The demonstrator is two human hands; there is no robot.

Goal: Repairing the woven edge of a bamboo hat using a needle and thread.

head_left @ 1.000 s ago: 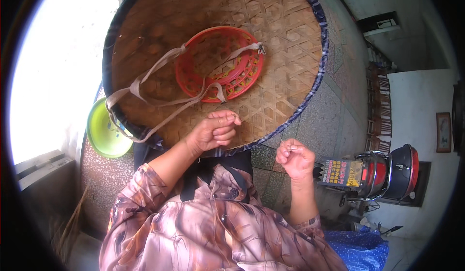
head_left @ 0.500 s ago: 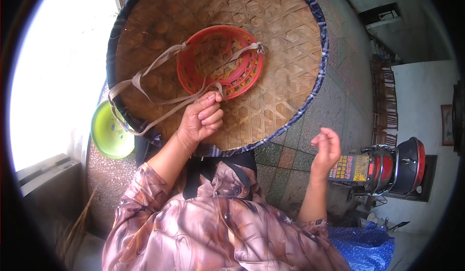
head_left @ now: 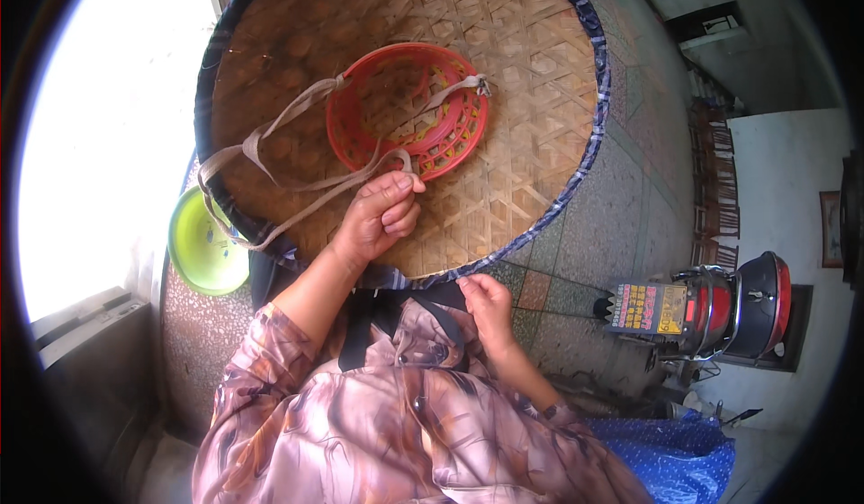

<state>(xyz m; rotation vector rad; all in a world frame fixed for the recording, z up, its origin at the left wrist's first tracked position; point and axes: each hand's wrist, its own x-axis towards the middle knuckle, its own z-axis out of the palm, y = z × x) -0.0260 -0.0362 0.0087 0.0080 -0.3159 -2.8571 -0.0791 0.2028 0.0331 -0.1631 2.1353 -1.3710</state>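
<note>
My left hand [head_left: 382, 211] is closed on the end of a beige cloth strap [head_left: 301, 108] at the lower edge of a red plastic basket [head_left: 346, 117]. Knotted loops of the strap are tied to the basket and lie over the large round woven bamboo tray [head_left: 531, 117], which has a dark plaid cloth rim. My right hand [head_left: 486, 310] is just below that rim, its thumb and forefinger pinched together on something too small to make out.
A green basin [head_left: 207, 265] lies left of the tray, beside a bright opening. At the right are a scooter with a red and black rear box [head_left: 760, 306], stacked wooden chairs [head_left: 711, 180] and a blue dotted cloth [head_left: 675, 454], on a speckled tiled floor [head_left: 567, 243].
My left hand has moved up to the strap at the basket. My right hand rose outward to the right, then swung down and left to the tray's lower rim, its fingers drawing together.
</note>
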